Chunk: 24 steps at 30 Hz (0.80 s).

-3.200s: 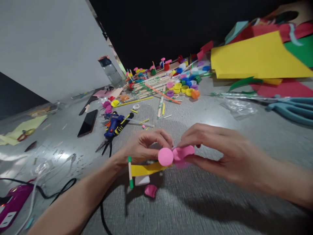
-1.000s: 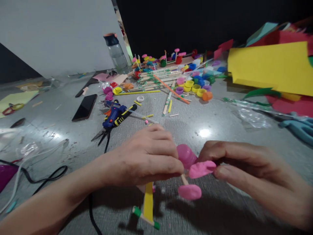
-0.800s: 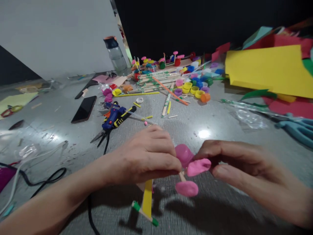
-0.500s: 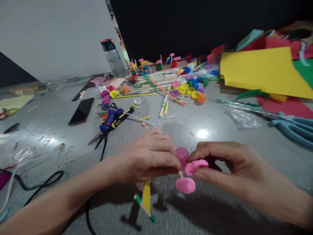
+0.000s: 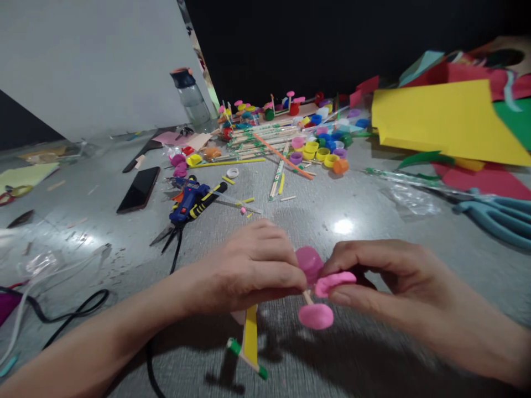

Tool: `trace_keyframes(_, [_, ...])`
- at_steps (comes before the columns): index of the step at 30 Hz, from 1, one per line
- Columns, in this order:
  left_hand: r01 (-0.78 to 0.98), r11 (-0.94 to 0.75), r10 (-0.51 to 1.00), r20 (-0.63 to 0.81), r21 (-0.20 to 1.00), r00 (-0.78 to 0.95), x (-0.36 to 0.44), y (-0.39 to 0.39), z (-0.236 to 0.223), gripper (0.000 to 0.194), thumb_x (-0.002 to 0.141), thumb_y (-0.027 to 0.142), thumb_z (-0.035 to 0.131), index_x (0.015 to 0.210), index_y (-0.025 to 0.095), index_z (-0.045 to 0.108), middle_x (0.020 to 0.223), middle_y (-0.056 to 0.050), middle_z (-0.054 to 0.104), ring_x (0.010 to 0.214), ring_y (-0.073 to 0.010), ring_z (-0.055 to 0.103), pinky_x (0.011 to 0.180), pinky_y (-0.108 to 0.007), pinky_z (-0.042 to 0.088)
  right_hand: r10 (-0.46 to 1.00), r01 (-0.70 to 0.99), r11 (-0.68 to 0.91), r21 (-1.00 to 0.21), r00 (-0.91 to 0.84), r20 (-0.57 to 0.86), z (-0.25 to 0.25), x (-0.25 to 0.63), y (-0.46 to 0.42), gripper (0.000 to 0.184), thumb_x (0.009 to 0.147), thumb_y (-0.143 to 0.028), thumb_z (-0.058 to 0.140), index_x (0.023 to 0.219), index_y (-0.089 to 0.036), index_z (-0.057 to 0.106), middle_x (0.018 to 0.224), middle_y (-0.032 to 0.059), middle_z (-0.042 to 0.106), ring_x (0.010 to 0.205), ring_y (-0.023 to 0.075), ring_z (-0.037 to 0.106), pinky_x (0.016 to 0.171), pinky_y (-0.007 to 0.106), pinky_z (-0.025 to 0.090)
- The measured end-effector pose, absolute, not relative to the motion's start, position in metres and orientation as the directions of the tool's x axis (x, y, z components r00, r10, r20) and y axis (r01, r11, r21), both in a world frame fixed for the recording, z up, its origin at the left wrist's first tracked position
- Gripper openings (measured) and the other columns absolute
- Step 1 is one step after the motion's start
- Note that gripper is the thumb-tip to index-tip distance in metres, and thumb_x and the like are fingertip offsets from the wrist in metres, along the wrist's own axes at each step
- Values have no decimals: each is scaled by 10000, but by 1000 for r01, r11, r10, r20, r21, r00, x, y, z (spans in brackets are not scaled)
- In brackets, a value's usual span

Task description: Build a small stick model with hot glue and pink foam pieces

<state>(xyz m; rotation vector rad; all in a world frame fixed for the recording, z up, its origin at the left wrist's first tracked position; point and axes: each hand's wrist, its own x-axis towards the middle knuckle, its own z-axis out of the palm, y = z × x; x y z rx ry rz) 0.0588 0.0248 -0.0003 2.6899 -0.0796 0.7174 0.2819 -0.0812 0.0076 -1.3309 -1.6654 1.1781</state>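
Note:
My left hand (image 5: 259,268) is closed around a small stick model, whose middle the fingers hide. A yellow strip (image 5: 250,334) and a thin stick with green ends (image 5: 248,360) stick out below the hand. On the model's right side, a round pink clay disc (image 5: 316,317) caps a short wooden stick. A darker pink bottle cap (image 5: 309,265) shows between the two hands. Thumb and fingers of my right hand (image 5: 385,287) pinch a flattened piece of pink clay (image 5: 337,282) close to the model's stick; whether they touch I cannot tell.
A blue glue gun (image 5: 188,202) with its cord and a black phone (image 5: 139,189) lie to the left. Farther back are wrapped chopsticks (image 5: 265,135), coloured bottle caps (image 5: 331,160) and a water bottle (image 5: 191,97). Yellow paper (image 5: 443,119) and blue-handled scissors (image 5: 498,215) are at right.
The pink clay in my right hand looks flatter and has tilted slightly. The model has shifted a little right and down; my left hand keeps its hold.

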Motion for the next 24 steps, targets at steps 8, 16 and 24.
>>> trace_keyframes(8, [-125,-949,48,525,289,850,57,22,7,162,1016,256,533,972,181,670,825,-27,719,834,-151,645,811,-329,490,982,352,55,-934,-190,-14,9,287,-80,197,883,-455,708,869,-269,772,833,13,739,758,191,657,623,285,507])
trace_keyframes(16, [-109,-966,33,535,233,844,55,22,14,150,1000,243,561,958,170,685,815,-31,730,816,-154,646,804,-333,511,987,323,98,-941,-150,51,5,290,-81,157,883,-423,716,861,-276,766,823,5,725,741,176,657,605,266,505])
trace_keyframes(24, [-106,-983,-14,512,152,859,53,22,18,144,1001,245,560,977,183,688,833,-23,749,840,-155,674,837,-343,531,987,279,104,-955,-148,64,4,292,-85,142,871,-427,733,906,-293,764,840,10,724,747,185,663,572,265,507])
